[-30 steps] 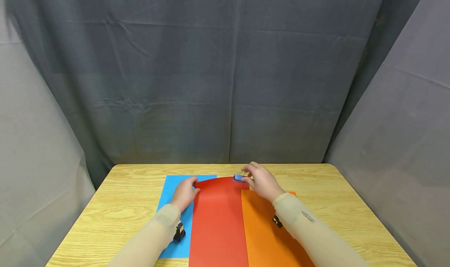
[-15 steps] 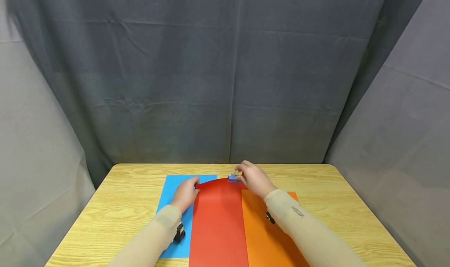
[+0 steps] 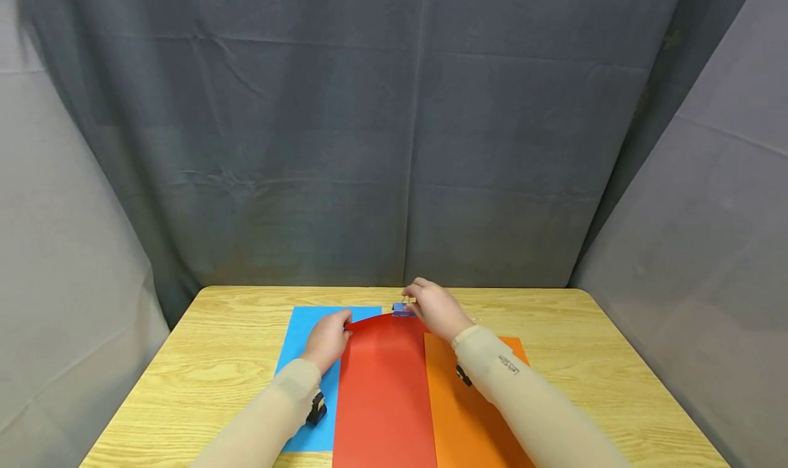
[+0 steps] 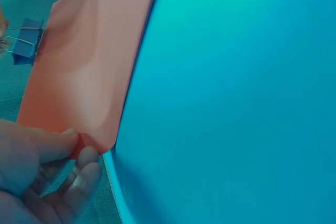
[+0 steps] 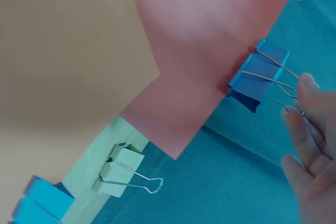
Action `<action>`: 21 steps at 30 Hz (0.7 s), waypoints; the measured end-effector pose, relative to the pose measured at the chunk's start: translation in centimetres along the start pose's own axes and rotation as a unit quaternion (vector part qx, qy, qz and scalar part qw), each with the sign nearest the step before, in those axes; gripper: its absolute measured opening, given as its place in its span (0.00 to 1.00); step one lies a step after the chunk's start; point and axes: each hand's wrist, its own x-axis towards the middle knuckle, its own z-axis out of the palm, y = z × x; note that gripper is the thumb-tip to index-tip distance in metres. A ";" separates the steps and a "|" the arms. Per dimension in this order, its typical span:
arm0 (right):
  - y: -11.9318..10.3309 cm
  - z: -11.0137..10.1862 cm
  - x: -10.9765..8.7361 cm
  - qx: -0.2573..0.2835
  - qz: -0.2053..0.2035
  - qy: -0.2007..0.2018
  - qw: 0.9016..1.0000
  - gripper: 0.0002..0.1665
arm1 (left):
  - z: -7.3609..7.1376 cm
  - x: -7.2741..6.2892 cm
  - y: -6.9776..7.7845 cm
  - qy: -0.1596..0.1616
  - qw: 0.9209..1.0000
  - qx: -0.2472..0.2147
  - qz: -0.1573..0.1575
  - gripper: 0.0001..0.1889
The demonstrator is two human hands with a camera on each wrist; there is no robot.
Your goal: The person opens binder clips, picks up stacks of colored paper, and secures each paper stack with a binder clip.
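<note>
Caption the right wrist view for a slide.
Right hand pinching a blue binder clip by its wire handles at the edge of a red sheet, pale clip nearby.

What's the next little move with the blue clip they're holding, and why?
Perhaps ease the right hand open so the blue clip bites: its mouth meets the edge of the red sheet, which the left hand pinches near a corner.

We see a creased dark grey curtain (image 3: 308,146) right across the back, behind our wood-grain table (image 3: 178,372)! Pale cloth (image 3: 61,249) hangs on our left, a greyish drape (image 3: 695,235) on our right.
</note>
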 end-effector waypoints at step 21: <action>-1.0 -1.0 1.6 -0.020 -0.020 -0.058 0.998 0.15 | 0.0 0.1 0.2 0.008 1.000 0.015 0.007 0.11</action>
